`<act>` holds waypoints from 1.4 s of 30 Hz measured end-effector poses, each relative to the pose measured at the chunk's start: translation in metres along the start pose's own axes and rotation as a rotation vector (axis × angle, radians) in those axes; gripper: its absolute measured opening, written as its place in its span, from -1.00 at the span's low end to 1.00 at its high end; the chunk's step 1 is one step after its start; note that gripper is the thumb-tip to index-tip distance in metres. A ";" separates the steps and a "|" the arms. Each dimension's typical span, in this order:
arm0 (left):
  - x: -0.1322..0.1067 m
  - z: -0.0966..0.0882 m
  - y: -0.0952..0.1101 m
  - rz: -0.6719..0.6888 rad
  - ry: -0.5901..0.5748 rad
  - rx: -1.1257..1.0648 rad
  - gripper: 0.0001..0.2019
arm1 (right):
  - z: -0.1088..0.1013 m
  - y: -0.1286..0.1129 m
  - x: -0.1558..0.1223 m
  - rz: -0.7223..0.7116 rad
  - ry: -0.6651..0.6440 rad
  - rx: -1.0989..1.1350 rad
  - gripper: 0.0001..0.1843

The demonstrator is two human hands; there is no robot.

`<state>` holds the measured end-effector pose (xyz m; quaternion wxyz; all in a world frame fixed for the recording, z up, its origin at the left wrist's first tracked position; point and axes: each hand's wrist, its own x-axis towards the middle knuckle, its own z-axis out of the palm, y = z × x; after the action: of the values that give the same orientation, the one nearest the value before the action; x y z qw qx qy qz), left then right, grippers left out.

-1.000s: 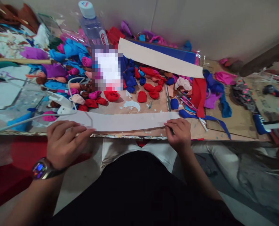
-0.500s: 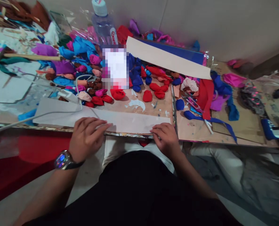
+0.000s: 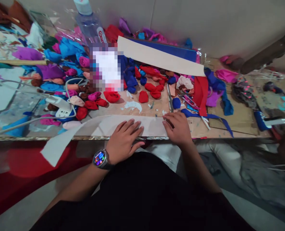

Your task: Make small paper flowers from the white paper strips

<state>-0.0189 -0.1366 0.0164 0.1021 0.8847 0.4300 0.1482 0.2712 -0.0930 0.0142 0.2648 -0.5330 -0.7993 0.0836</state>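
A long white strip, of paper or thin cloth, lies along the front edge of the table. Its left end curls up and hangs over the edge. My left hand, with a smartwatch on the wrist, rests flat on the middle of the strip, fingers apart. At the strip's right end, the bent fingers and thumb of my right hand hold it. Several knotted bundles of red cloth lie just beyond the strip.
Behind are a plastic bottle, a pale flat strip and heaps of coloured cloth. A white cable runs to a power adapter at the left. Scissors and blue ribbon lie to the right.
My left hand has slid right along the strip and flattened out. The strip's left end has come off the table and now droops over the edge, uncovering the adapter.
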 end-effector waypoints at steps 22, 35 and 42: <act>0.037 0.012 0.023 0.042 -0.040 -0.022 -0.46 | 0.013 -0.007 0.000 0.220 -0.067 0.103 -0.51; 0.051 0.020 0.027 0.063 -0.053 -0.018 -0.33 | 0.022 -0.008 -0.009 0.229 0.068 0.080 -0.61; 0.053 0.020 0.028 0.052 -0.088 0.029 -0.38 | 0.022 -0.006 -0.013 0.126 0.134 0.110 -0.71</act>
<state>0.0397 -0.1132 0.0159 0.1041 0.9027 0.4039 0.1053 0.2595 -0.1041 -0.0062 0.3406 -0.5712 -0.7389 0.1083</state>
